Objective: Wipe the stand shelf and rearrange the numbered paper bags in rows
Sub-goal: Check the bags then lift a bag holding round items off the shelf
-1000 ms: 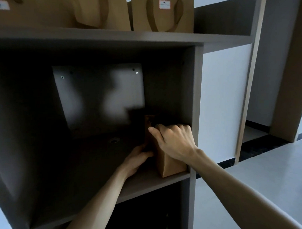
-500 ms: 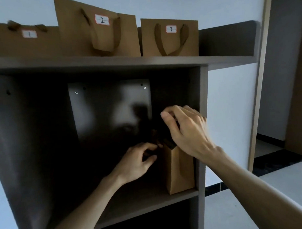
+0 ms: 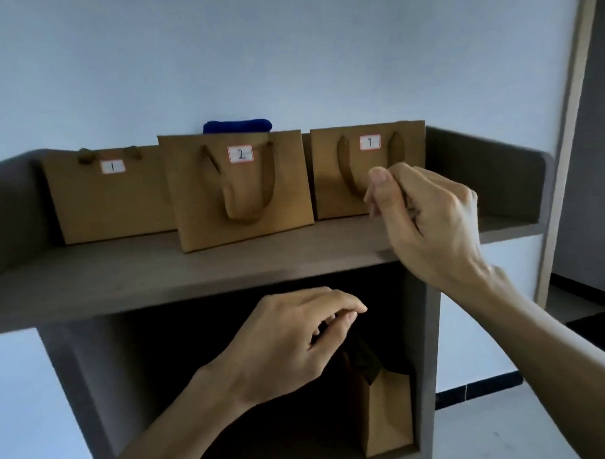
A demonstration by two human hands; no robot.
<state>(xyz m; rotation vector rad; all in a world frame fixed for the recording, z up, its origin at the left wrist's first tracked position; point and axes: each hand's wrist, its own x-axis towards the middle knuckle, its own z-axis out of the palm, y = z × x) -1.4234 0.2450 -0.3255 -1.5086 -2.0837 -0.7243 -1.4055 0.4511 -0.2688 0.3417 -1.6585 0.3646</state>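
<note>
Three brown paper bags stand in a row on the grey stand's top shelf: bag 1 at the left, bag 2 slightly forward in the middle, bag 7 at the right. A folded blue cloth shows behind bag 2. Another brown bag stands in the dark lower compartment against its right wall; its number is hidden. My right hand hovers in front of bag 7 with loosely curled fingers, holding nothing. My left hand is just above the lower bag, fingers loosely curled, gripping nothing I can see.
The top shelf has raised grey side walls and a bare strip in front of the bags. A light wall rises behind the stand. To the right are a wooden door frame and pale floor.
My view rose from the lower compartment to the top shelf. My right hand let go of the lower bag and lifted up before bag 7. My left hand drew back out of the compartment.
</note>
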